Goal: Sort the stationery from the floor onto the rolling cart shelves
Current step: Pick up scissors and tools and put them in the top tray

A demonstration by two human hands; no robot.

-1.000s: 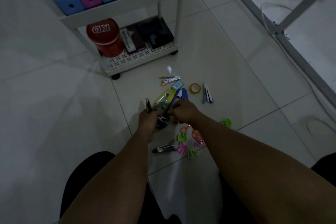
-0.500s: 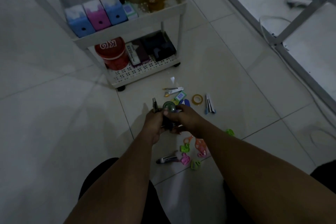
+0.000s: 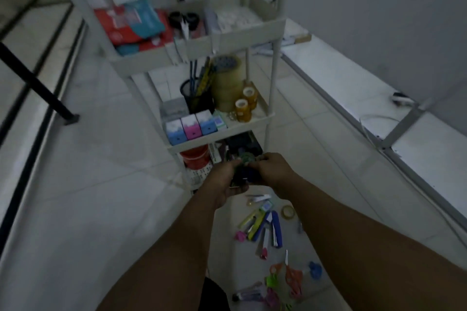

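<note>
Both my left hand [image 3: 222, 179] and right hand [image 3: 274, 171] grasp one dark bundle [image 3: 243, 169] of small items (contents unclear), carried together so nothing drops. The cart [image 3: 267, 25] stands at twelve o'clock; remaining stationery [image 3: 262, 227] lies at five o'clock on the floor.

Pale floor tiles [image 3: 101, 209] all round; a black metal leg [image 3: 38, 83] slants at left, and a white cable [image 3: 374, 118] trails along the right-hand wall.

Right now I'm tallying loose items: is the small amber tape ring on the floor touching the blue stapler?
Apart. The head view shows bare floor tile between the small amber tape ring and the blue stapler.
</note>
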